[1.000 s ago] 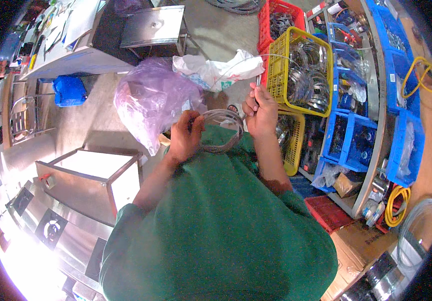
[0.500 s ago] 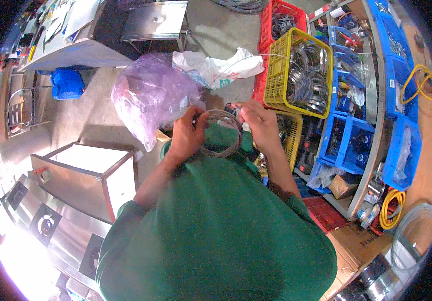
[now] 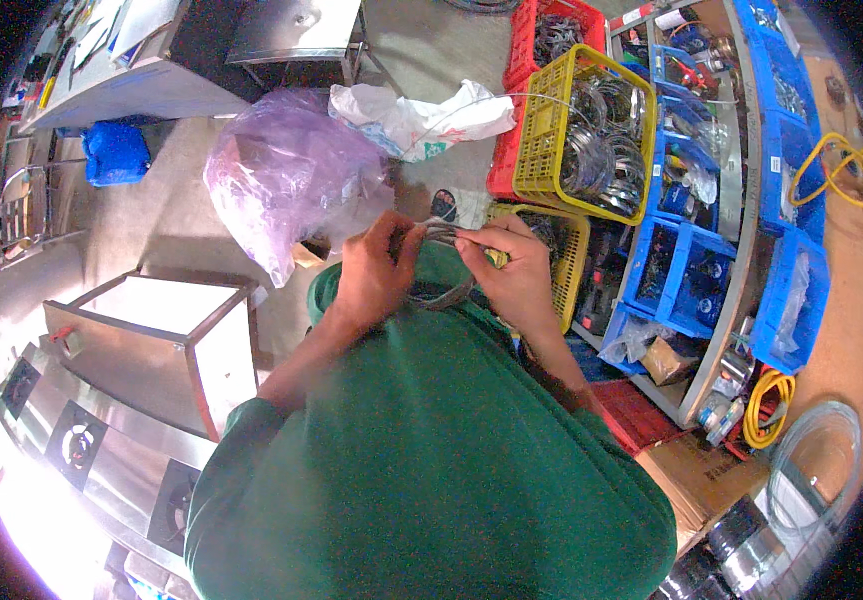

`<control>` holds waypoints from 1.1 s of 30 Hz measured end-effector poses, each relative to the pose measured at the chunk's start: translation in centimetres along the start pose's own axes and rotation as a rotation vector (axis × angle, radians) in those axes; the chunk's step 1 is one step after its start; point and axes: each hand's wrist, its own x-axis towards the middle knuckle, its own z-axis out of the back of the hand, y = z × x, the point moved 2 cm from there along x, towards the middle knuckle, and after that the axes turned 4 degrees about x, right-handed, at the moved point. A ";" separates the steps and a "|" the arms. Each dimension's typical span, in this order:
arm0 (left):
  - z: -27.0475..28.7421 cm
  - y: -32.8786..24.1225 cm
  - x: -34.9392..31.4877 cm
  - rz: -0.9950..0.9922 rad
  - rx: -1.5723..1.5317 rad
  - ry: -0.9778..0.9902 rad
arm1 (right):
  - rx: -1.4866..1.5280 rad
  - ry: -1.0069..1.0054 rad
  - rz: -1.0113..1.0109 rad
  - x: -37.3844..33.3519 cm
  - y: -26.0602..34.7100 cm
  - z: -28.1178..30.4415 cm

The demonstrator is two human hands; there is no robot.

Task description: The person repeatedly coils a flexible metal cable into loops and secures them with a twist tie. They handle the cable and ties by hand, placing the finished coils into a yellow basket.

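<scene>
A coil of thin grey wire or cable hangs in front of my green shirt, between my two hands. My left hand pinches the coil's upper left side between thumb and fingers. On the upper right side, my right hand is closed with thumb and fingertips pressed on the strands. A small yellow-green patch shows at the right palm; I cannot tell what it is. Fingers hide part of the coil's top. Its lower curve rests close to the shirt.
Ahead on the floor lie a purple plastic bag and a white sack. A yellow crate of wire coils stands right of them, beside a red crate. Blue bins fill the right-hand shelf. A metal-framed box stands left.
My right hand has come down and inward onto the coil's top strands. The coil has tilted and looks flatter. The surroundings have shifted slightly left in view.
</scene>
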 end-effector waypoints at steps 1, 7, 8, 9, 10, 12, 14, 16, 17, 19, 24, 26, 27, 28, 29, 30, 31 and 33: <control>0.0 0.0 -0.1 -0.008 -0.006 -0.008 | -0.014 -0.011 0.007 -0.1 0.0 0.0; -0.2 -0.1 -0.4 -0.029 -0.015 0.006 | -0.181 -0.055 0.051 -0.8 -0.3 -0.1; -0.2 -0.1 -0.4 -0.039 -0.015 0.002 | -0.208 -0.072 0.058 -1.0 -0.3 -0.1; -0.2 -0.2 -0.5 -0.048 -0.013 -0.001 | -0.234 -0.089 0.065 -1.1 -0.2 0.0; -0.2 -0.2 -0.5 -0.051 0.000 -0.003 | -0.259 -0.106 0.074 -1.2 -0.2 0.0; -0.3 -0.1 -0.6 -0.031 -0.033 0.020 | -0.254 -0.085 0.081 -1.4 -0.3 0.0; -0.3 -0.1 -0.6 -0.029 -0.037 0.029 | -0.257 -0.066 0.095 -1.5 -0.3 0.2; -0.2 -0.1 -0.6 -0.057 -0.021 0.022 | -0.262 -0.053 0.118 -1.6 -0.4 0.5; -0.2 -0.1 -0.5 -0.051 -0.016 0.028 | -0.272 -0.051 0.119 -1.7 -0.4 0.6; -0.3 0.0 -0.5 -0.036 -0.007 0.038 | -0.282 -0.042 0.130 -1.9 -0.6 0.9; -0.5 0.0 -0.7 -0.056 -0.098 0.014 | -0.320 0.031 0.160 -2.3 -1.1 1.3; -0.6 0.0 -0.9 -0.069 -0.109 0.026 | -0.347 0.049 0.193 -2.2 -1.1 1.2; -0.7 0.0 -1.0 -0.076 -0.103 0.037 | -0.371 0.057 0.211 -2.1 -1.0 1.0; -0.7 0.0 -1.1 -0.084 -0.093 0.045 | -0.393 0.068 0.228 -2.0 -0.9 0.9; -0.7 0.0 -1.2 -0.096 -0.071 0.045 | -0.400 0.069 0.217 -1.9 -0.9 0.7; -0.8 0.0 -1.3 -0.112 -0.047 0.041 | -0.408 0.071 0.207 -1.7 -0.7 0.6; -0.8 0.0 -1.4 -0.127 -0.014 0.035 | -0.421 0.072 0.175 -1.5 -0.6 0.6; -0.8 0.1 -1.7 -0.130 -0.062 0.051 | -0.284 0.062 -0.056 -1.2 -0.7 0.7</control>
